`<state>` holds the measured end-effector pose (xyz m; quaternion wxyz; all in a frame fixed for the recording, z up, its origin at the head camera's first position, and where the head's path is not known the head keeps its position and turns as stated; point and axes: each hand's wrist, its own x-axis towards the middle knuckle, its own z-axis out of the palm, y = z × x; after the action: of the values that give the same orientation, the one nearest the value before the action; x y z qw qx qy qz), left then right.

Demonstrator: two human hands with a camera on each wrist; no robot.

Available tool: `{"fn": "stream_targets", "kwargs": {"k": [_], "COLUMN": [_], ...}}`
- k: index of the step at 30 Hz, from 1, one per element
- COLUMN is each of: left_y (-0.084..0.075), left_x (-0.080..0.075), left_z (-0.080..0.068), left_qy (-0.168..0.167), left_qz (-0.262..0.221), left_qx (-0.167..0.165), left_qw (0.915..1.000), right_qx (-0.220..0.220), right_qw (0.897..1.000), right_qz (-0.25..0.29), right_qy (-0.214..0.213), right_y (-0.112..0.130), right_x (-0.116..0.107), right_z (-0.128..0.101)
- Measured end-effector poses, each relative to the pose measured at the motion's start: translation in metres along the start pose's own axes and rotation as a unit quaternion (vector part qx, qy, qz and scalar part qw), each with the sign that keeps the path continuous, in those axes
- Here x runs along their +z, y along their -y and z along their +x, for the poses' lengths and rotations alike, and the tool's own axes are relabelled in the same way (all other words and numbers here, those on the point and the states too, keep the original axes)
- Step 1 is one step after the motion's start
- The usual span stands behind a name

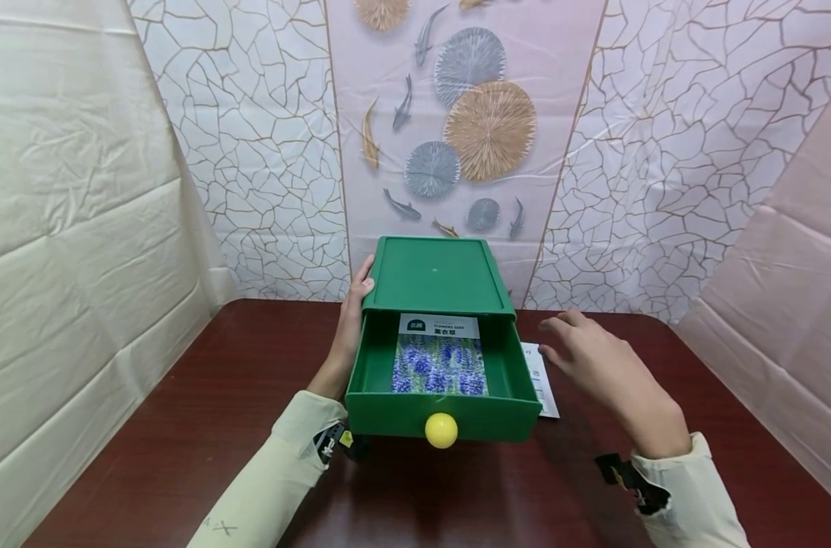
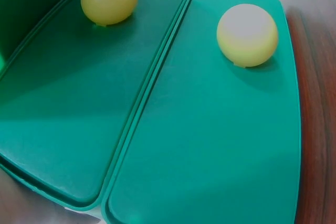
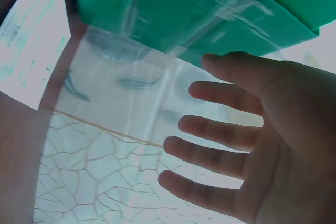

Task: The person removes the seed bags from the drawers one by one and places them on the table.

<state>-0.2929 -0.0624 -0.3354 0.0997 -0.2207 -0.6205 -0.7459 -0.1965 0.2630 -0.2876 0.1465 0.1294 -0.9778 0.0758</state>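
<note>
A green drawer box [image 1: 437, 275] sits mid-table [image 1: 183, 426], its drawer [image 1: 443, 415] pulled out toward 6 o'clock with a seed packet [image 1: 439, 358] lying flat inside (lavender picture up). The left hand [image 1: 350, 327] presses the box's side at 9 o'clock, thumb on the top edge. The right hand [image 1: 603, 365] hovers at 3 o'clock, fingers [image 3: 220, 129] spread, holding nothing, near a paper sheet [image 1: 540, 377].
</note>
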Motion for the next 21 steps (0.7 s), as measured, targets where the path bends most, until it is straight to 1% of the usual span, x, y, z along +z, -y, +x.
{"fn": "stream_targets", "kwargs": {"k": [11,17,21], "left_y": [-0.001,0.000,-0.001], "left_x": [0.000,0.001,0.002], "left_z": [0.000,0.000,0.000], "left_qy": [-0.001,-0.007,-0.006], "left_qz": [-0.004,0.001,0.002], "left_qx": [0.006,-0.003,-0.001], "left_qw": [1.0000,1.0000,1.0000], "right_qx": [-0.021,-0.031,-0.037], "right_qw": [0.997,0.991,0.985], "right_qz": [-0.023,-0.015,-0.007], "right_qy": [-0.076,-0.131,-0.167], "right_y": [0.011,0.016,0.018], "right_x": [-0.020,-0.023,-0.025], "right_z": [-0.005,-0.008,-0.009]}}
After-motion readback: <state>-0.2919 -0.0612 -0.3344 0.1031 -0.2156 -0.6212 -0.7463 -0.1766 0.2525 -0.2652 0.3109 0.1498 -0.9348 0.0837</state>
